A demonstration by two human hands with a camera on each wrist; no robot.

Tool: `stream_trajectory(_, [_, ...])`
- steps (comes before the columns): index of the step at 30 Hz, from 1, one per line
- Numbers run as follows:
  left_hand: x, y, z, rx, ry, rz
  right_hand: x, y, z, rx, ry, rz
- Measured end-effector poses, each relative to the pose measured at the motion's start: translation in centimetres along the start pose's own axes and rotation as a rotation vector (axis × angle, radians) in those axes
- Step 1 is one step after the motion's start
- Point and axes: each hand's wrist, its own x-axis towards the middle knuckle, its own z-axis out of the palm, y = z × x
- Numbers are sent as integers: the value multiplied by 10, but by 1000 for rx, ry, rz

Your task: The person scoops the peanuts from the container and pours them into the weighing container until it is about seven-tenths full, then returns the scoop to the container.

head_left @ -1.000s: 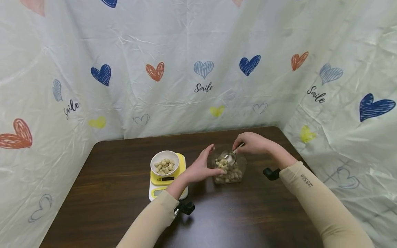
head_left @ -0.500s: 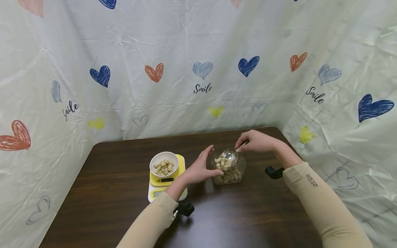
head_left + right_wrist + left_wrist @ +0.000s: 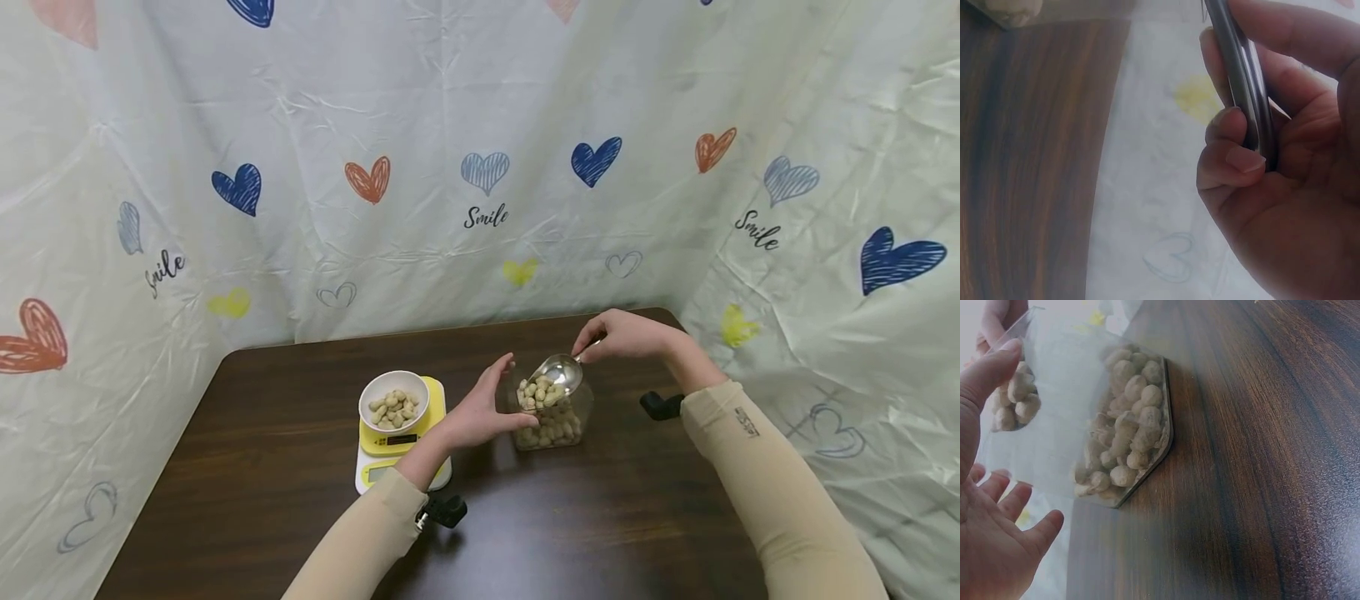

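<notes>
My right hand (image 3: 626, 336) grips the handle of a metal scoop (image 3: 564, 372); in the right wrist view its fingers curl round the handle (image 3: 1244, 87). The scoop's bowl, loaded with unshelled peanuts (image 3: 538, 393), is at the mouth of a clear plastic container (image 3: 583, 417). More peanuts (image 3: 1132, 406) lie in the container's lower part. My left hand (image 3: 476, 414) spans the container's left side, thumb against its front near the rim, fingers extended and spread. Whether every fingertip of it touches the plastic I cannot tell.
Left of the container stands a yellow and white kitchen scale (image 3: 440, 400) bearing a white bowl (image 3: 370, 390) with several peanuts in it. Everything stands on a dark wooden table (image 3: 285, 433). A heart-printed curtain (image 3: 420, 267) hangs behind the table and at both sides.
My right hand has risen slightly, lifting the scoop, and more peanuts show in its bowl. The left hand keeps its place at the container. The head view has shifted a little.
</notes>
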Motion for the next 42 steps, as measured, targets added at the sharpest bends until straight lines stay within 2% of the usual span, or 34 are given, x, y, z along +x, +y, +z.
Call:
stream_trajectory(12, [0,-1,1,-3,2,-3,6,2,-9,21,-50,23])
stream_trajectory(29, [0,0,0,4,6,3,2,7,-25,3,-10,6])
stream_trajectory(42, [-2,0,0,-12,-11,-9,-8,19,-20,37,21,3])
